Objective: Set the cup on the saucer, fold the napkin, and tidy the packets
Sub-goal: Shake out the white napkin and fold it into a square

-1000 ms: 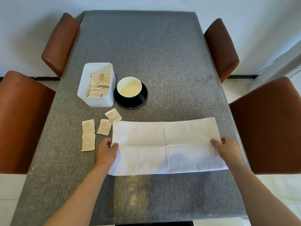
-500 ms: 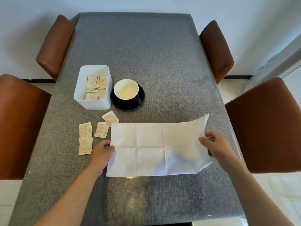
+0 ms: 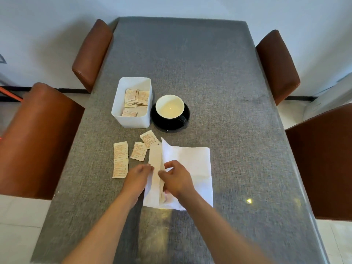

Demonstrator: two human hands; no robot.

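Observation:
A white napkin (image 3: 192, 164) lies near the table's front, doubled over from right to left, its top flap still raised along the left side. My right hand (image 3: 176, 179) pinches that flap's edge. My left hand (image 3: 139, 175) presses the napkin's left edge against the table. A white cup (image 3: 170, 106) with a dark outside stands on a black saucer (image 3: 171, 126). Several beige packets (image 3: 120, 159) lie loose left of the napkin; one packet (image 3: 149, 139) touches its far corner. More packets lie in a white box (image 3: 133, 121).
The grey cloth-covered table (image 3: 209, 73) has brown chairs on both sides: two on the left (image 3: 38, 140) and two on the right (image 3: 323, 159). The white box stands right beside the saucer.
My right hand has carried the napkin's right edge over to the left side, halving its width. My left hand has stayed on the left edge. The camera view has shifted.

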